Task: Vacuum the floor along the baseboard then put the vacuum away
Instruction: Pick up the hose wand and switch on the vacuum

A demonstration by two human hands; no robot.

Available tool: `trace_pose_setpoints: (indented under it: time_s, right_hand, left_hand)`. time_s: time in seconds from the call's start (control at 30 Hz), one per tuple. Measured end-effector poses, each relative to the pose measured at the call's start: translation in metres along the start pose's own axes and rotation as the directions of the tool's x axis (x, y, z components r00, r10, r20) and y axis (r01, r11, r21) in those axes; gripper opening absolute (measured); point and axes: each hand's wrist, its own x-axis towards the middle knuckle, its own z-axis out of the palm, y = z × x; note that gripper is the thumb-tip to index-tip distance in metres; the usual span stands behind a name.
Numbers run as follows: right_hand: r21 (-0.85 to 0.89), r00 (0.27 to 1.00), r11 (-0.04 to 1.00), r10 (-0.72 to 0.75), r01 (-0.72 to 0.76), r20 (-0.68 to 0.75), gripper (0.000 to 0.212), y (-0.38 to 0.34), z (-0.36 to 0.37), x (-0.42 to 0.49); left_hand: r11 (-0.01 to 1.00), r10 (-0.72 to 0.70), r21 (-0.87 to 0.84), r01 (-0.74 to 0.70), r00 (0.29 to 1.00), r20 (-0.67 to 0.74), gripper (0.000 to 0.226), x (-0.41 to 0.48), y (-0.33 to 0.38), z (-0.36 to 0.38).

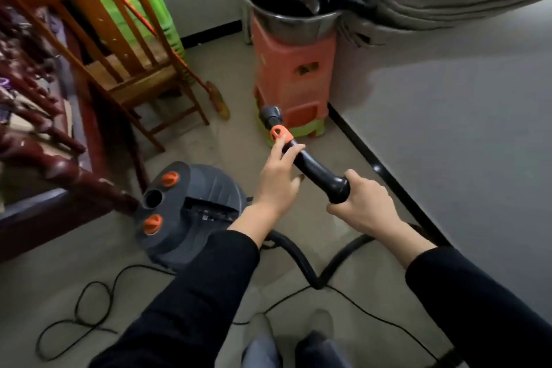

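Okay, closest to us, the right hand (363, 203) is wrapped tight round the bulbous rear end of the black vacuum handle (316, 170). Just ahead of it the left hand (279, 176) has its fingers over the tube and its thumb underneath, right behind the orange collar (279, 133). Behind the grip the hose (301, 260) loops across the floor, and a thin cord (89, 308) trails off to the left. Left of the grip sits the grey canister (194, 209). To the right runs the black baseboard (382, 170). Beyond the hands, the grey nozzle end (270, 113) points at the foot of the stacked orange stools (294, 75), with a wooden chair (134, 69) and a broom (218, 98) farther left.
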Motion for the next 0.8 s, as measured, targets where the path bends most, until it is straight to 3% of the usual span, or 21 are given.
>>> trace_pose_setpoints:
  time_s: [0.07, 0.13, 0.23, 0.37, 0.57, 0.8]
  right_hand:
    - [0.016, 0.996, 0.999, 0.049, -0.05, 0.068, 0.039, -0.015, 0.019, 0.009]
    - [0.012, 0.99, 0.997, 0.071, -0.073, 0.121, 0.038, -0.029, 0.041, 0.016]
    - [-0.032, 0.985, 0.997, 0.07, -0.066, 0.157, 0.038, -0.043, 0.077, 0.028]
    - [-0.092, 0.982, 0.996, 0.021, -0.004, 0.188, 0.038, -0.062, 0.114, 0.047]
    - [-0.087, 0.982, 0.995, -0.022, 0.039, 0.187, 0.034, -0.081, 0.161, 0.067]
    - [-0.089, 0.976, 0.996, -0.009, 0.029, 0.216, 0.036, -0.099, 0.188, 0.072]
  left_hand:
    - [0.983, -0.185, 0.007, 0.185, 0.983, -0.005, 0.067, -0.013, -0.036, -0.011]
    - [0.912, -0.404, 0.082, 0.402, 0.915, 0.015, 0.07, -0.03, -0.083, -0.019]
    - [0.807, -0.56, 0.279, 0.52, 0.824, 0.084, 0.073, -0.053, -0.157, -0.024]
    - [0.786, -0.506, 0.532, 0.315, 0.822, 0.262, 0.071, -0.063, -0.232, -0.022]
    - [0.763, -0.268, 0.646, -0.016, 0.902, 0.339, 0.064, -0.048, -0.283, -0.015]
    - [0.798, -0.189, 0.601, -0.046, 0.928, 0.321, 0.062, -0.059, -0.294, -0.015]
